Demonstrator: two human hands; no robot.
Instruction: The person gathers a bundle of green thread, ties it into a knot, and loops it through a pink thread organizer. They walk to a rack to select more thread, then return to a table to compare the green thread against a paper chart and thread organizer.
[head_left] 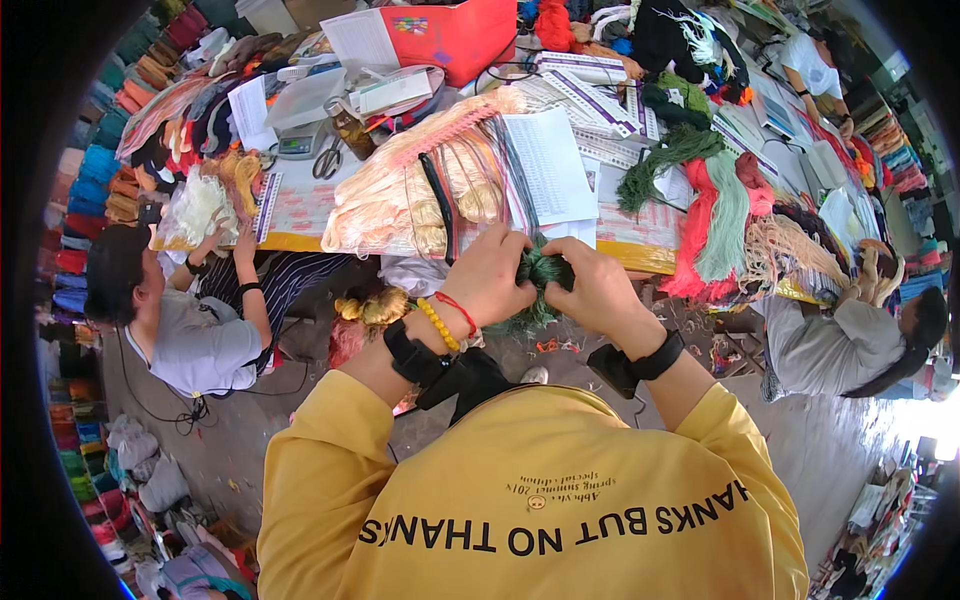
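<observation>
The left hand [490,275] and right hand [598,288] are covering most of the dark green yarn bundle [543,272], so its shape is staying unclear. The table [640,250] is running under heaped yarn and papers. The picture's round rim is cutting off the shelves [85,180].

red box [450,35] top centre, white sheets [548,165]

A long bench [640,252] is carrying peach yarn skeins [400,195], white paper sheets [548,165], a red box [450,35], scissors [327,160], a small scale [300,143], and green and red yarn hanks [705,215].
</observation>
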